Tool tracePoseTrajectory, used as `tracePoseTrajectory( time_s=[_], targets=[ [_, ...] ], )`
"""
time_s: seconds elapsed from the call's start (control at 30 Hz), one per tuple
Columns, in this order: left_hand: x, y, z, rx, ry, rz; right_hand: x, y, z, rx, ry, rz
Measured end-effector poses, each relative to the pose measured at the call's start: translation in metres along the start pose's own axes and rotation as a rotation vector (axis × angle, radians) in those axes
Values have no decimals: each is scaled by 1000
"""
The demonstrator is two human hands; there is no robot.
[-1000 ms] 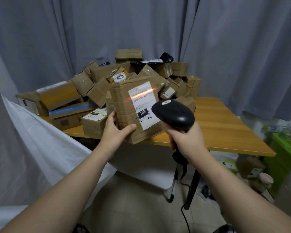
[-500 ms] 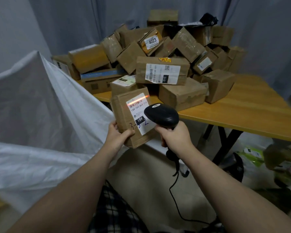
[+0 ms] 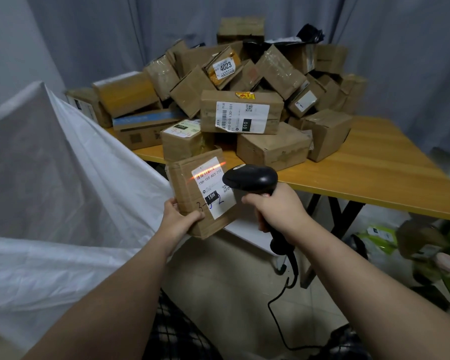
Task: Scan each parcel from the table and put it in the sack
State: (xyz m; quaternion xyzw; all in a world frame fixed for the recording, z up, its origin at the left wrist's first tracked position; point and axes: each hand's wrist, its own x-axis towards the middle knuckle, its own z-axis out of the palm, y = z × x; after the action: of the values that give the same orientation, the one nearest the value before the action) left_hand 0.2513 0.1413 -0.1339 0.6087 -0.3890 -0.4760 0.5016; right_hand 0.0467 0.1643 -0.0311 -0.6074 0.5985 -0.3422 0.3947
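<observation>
- Scanning in hand: the left hand [image 3: 178,220] grips a box [image 3: 185,183] by its lower corner, in the air before the table [image 3: 374,162] edge, beside the sack [image 3: 63,165]
- The right hand [image 3: 278,209] curls round the scanner [image 3: 250,178] handle; its red line crosses the label [image 3: 211,178]
- Next, likely: carry the box left into the sack
- The sack's opening is hard to make out

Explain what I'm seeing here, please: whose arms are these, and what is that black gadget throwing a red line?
No machine here: a person is working, filmed by a camera worn on their head, looking forward and down. The left hand holds a cardboard parcel. The right hand grips a black barcode scanner, whose red line falls across the barcode on the parcel's label. Behind, a heap of parcels lies on the wooden table. The white sack is at the left.
</observation>
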Motion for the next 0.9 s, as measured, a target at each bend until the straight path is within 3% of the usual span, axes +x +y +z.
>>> tracePoseTrajectory(
  time_s=[0.2, 0.6, 0.8, 0.9],
  targets=[
    [-1, 1, 0, 16, -9, -2, -3, -25, -9, -84, -136, 65],
    [-3, 4, 4, 34, -11, -16, 20, -72, -22, -267, -187, 88],
    [1, 1, 2, 50, -16, -45, 21, -66, -21, -227, -167, 63],
    [0, 1, 1, 41, -22, -44, 22, -44, -15, -205, -104, -41]
  ],
)
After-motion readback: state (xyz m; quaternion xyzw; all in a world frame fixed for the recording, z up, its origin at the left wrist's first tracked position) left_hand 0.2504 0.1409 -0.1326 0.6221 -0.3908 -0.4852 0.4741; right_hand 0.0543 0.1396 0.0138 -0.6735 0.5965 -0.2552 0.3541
